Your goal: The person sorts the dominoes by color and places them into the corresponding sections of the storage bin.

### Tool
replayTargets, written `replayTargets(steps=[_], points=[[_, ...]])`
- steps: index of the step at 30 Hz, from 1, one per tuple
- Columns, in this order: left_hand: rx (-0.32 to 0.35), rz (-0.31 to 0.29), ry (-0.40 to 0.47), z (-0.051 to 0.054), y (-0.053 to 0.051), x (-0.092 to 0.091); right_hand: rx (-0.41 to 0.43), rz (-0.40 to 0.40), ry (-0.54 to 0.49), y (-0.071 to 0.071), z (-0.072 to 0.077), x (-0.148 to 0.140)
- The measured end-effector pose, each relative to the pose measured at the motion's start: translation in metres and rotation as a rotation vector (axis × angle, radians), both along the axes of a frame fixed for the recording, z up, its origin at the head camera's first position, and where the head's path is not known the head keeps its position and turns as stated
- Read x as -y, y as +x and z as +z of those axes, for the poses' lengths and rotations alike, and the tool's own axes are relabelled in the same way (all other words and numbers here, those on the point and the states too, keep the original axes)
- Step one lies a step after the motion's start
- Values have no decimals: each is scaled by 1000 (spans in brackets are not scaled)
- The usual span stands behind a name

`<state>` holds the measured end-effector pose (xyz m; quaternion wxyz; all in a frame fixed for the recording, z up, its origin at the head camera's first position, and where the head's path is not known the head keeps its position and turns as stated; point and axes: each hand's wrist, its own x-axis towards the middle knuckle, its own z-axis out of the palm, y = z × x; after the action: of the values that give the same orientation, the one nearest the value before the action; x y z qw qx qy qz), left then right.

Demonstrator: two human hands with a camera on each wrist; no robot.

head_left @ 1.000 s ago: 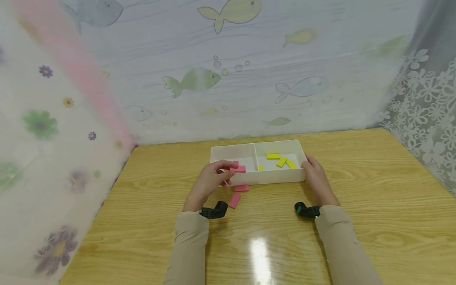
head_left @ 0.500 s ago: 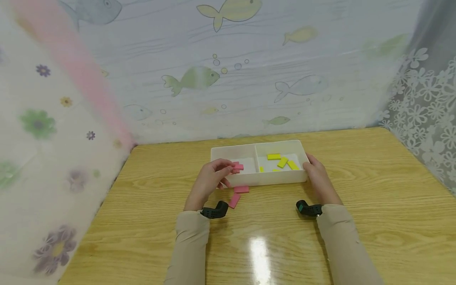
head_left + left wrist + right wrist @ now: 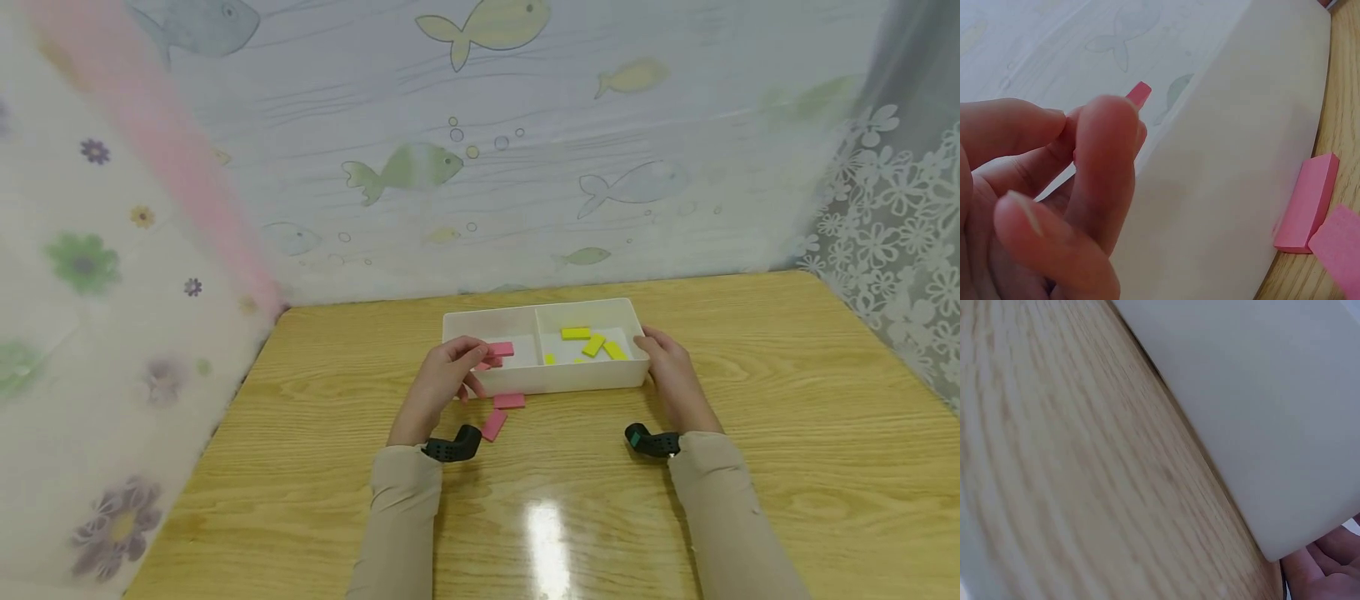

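Observation:
A white two-compartment box (image 3: 585, 377) stands on the table. My left hand (image 3: 442, 379) reaches over the front wall of its left compartment, thumb and finger pinching a flat pink rectangular block (image 3: 502, 349). In the left wrist view, only the end of a pink block (image 3: 1140, 94) shows behind a fingertip. Just below the fingers, more pink blocks (image 3: 492, 363) are partly covered by the hand. My right hand (image 3: 670, 371) grips the box's right end, thumb at the rim. Several yellow blocks (image 3: 575, 333) lie in the right compartment.
Two pink blocks lie on the wooden table (image 3: 315, 433) before the box: one against its front wall (image 3: 509, 402), the other angled nearer me (image 3: 494, 425). A wall with printed fish (image 3: 420, 167) rises behind the table. A lace curtain (image 3: 892, 217) hangs at right.
Pink pieces by the left fingertips have shifted: one sits a little higher at the fingers, and others now show lower beneath it. The right hand stays on the box's end.

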<state>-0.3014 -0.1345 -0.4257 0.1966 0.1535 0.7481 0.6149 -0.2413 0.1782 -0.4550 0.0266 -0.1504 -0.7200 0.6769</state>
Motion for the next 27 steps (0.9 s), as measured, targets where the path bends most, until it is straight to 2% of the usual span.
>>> replayTargets(steps=[12, 19, 22, 27], points=[[1, 6, 3, -4, 0, 0, -36, 30, 14, 0, -1, 0], [45, -25, 5, -5, 1, -3, -37, 32, 10, -1, -2, 1], [50, -33, 12, -5, 1, -4, -30, 27, 19, -1, -2, 1], [51, -78, 23, -5, 3, -7, -36, 23, 30, -2, -2, 2]])
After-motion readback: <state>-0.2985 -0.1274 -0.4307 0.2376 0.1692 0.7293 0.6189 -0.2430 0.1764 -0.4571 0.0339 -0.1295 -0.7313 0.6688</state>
